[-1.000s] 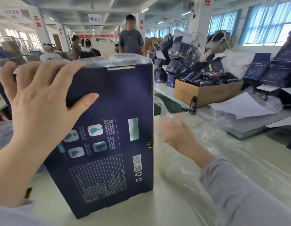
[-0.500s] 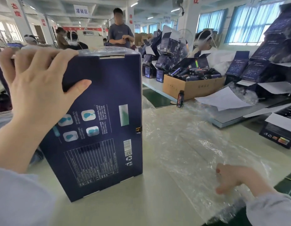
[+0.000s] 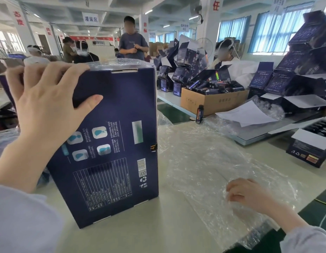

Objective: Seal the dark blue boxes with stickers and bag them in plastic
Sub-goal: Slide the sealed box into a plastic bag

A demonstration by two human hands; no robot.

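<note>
A tall dark blue box (image 3: 111, 136) stands upright on the pale table (image 3: 144, 232), its printed back toward me. My left hand (image 3: 49, 108) grips its top left corner, fingers over the top edge. A small dark and gold sticker (image 3: 153, 147) sits on the box's right edge. Crinkled clear plastic lies over the box's top. To the right, a pile of clear plastic bags (image 3: 204, 165) spreads across the table. My right hand (image 3: 248, 193) rests on the near end of that plastic with fingers curled into it.
An open cardboard carton (image 3: 211, 102) of dark tubes sits beyond the plastic, one tube (image 3: 199, 114) standing beside it. White paper sheets (image 3: 246, 114) and several open dark blue boxes (image 3: 304, 83) crowd the right side. A person sits behind the carton; others stand farther back.
My right hand slid from beside the box toward me along the plastic and now curls its fingers into the near end. My left hand stayed on the box top.
</note>
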